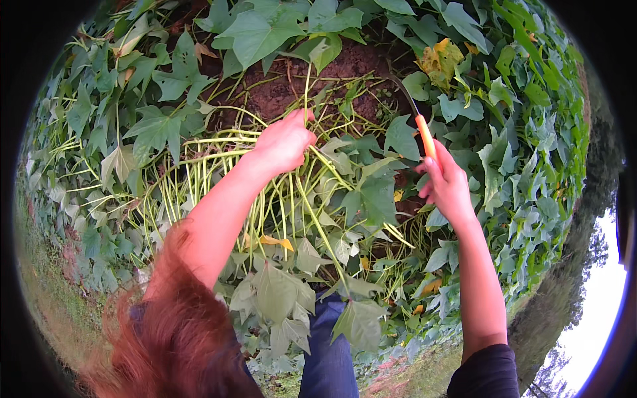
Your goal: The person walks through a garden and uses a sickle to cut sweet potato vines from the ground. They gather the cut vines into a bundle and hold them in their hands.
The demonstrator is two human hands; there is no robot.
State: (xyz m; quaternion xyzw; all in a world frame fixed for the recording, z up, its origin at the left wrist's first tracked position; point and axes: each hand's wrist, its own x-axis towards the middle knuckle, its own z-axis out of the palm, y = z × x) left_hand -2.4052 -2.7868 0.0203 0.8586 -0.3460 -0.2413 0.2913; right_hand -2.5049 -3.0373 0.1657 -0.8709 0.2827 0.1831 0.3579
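Note:
My left hand (284, 142) is closed around a bundle of pale green vine stems (219, 147), near the middle of the view. From the bundle, long leaf stalks hang toward me and end in broad lobed leaves (278, 293). To the right, my right hand (445, 181) grips the orange handle (426, 137) of a sickle. Its thin curved blade (405, 92) points up and left, with the tip hard to make out among the leaves. Beyond my left hand, reddish-brown soil (343, 74) shows between the vines.
Dense leafy vines (527, 149) surround both hands. A yellowed leaf (440, 62) lies just beyond the blade. My leg in blue jeans (328, 358) is below the hanging leaves. Long reddish hair (184, 328) covers part of the lower left.

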